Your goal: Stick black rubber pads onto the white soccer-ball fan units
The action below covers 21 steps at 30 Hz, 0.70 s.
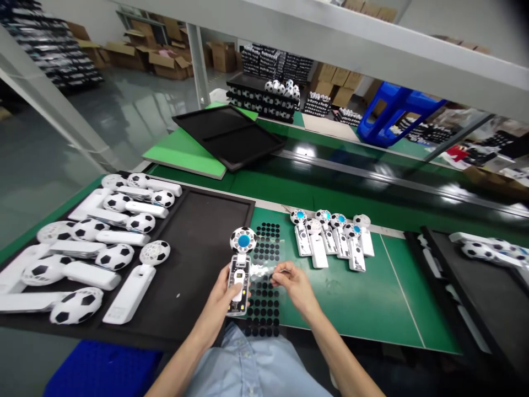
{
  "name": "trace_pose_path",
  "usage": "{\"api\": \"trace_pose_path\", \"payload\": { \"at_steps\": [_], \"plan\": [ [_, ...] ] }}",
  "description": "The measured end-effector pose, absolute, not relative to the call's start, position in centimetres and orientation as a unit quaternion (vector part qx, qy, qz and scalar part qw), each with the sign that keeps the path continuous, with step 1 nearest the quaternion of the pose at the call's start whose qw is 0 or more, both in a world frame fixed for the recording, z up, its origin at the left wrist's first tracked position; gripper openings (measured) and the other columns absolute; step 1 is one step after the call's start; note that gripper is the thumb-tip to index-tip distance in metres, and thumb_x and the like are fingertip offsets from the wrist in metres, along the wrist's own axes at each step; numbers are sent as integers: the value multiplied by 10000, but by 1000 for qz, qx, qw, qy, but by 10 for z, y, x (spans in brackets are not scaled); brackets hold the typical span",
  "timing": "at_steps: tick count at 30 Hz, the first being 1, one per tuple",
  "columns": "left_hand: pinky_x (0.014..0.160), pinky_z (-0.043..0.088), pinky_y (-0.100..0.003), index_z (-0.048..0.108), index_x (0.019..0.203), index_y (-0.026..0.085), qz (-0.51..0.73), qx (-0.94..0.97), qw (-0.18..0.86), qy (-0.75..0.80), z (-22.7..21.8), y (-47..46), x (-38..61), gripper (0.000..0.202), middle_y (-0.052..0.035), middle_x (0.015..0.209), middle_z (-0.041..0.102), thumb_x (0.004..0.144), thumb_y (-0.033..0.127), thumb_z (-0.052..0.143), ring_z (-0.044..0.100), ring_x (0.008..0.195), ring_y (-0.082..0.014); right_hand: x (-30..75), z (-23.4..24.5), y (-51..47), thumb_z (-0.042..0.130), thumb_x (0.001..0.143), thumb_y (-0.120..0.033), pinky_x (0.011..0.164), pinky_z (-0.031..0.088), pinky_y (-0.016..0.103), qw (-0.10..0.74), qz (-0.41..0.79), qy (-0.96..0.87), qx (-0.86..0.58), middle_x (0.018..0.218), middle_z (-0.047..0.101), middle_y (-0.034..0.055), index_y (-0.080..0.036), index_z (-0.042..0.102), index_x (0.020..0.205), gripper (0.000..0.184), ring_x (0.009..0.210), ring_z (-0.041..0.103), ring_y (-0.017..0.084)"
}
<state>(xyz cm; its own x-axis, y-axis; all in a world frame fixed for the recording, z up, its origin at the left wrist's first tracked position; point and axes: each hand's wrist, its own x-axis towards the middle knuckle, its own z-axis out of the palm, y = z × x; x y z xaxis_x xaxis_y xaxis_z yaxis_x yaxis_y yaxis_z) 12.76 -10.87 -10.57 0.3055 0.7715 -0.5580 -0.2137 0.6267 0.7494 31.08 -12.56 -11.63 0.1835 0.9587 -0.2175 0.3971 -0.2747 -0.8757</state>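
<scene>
while the left hand [218, 300] grips a football-headed fan [243, 240] and the right hand [294, 285] pinches a small clear piece [260, 271] over the dot sheet [264, 300] — several opened fans [318, 248] lie on the green mat [372, 309], with whole white fans [132, 281] filling the black tray [198, 248].

No lettering, brand or number can be read anywhere in this view. The back of the handheld fan [238, 281] in the left hand [219, 295] shows small marks and a patch of print, too small and blurred to make out. The row of fans [333, 245] on the green mat [384, 298] carries dark printing on the backs of their handles, also illegible. The cardboard cartons [223, 57] in the background are too distant to show any legible marking.
</scene>
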Motion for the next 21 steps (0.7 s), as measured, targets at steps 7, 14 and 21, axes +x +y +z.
{"api": "trace_pose_path", "payload": {
  "at_steps": [7, 14, 21],
  "plan": [
    [1002, 377, -378, 377, 1273, 136, 337, 448, 677, 476, -115, -105, 127, 670, -144, 1297, 499, 680, 329, 622, 471, 1186, -296, 269, -58, -117, 459, 818, -130, 616, 400, 226, 354, 368, -609, -606, 670, 551, -13, -187, 577, 725, 161, 636, 527, 120],
    [1058, 313, -404, 324, 1292, 123, 322, 528, 630, 471, -120, -107, 124, 610, -166, 1359, 431, 745, 319, 509, 388, 1267, -273, 258, -63, -120, 441, 832, -105, 639, 395, 237, 324, 291, -654, -619, 767, 580, 15, -190, 584, 789, 172, 695, 544, 139],
    [1057, 319, -394, 332, 1273, 110, 332, 514, 636, 470, -118, -107, 128, 616, -162, 1332, 458, 722, 328, 502, 410, 1250, -272, 254, -62, -119, 459, 806, -88, 664, 387, 245, 298, 285, -641, -648, 759, 582, 4, -192, 568, 757, 158, 718, 555, 146]
  ]
}}
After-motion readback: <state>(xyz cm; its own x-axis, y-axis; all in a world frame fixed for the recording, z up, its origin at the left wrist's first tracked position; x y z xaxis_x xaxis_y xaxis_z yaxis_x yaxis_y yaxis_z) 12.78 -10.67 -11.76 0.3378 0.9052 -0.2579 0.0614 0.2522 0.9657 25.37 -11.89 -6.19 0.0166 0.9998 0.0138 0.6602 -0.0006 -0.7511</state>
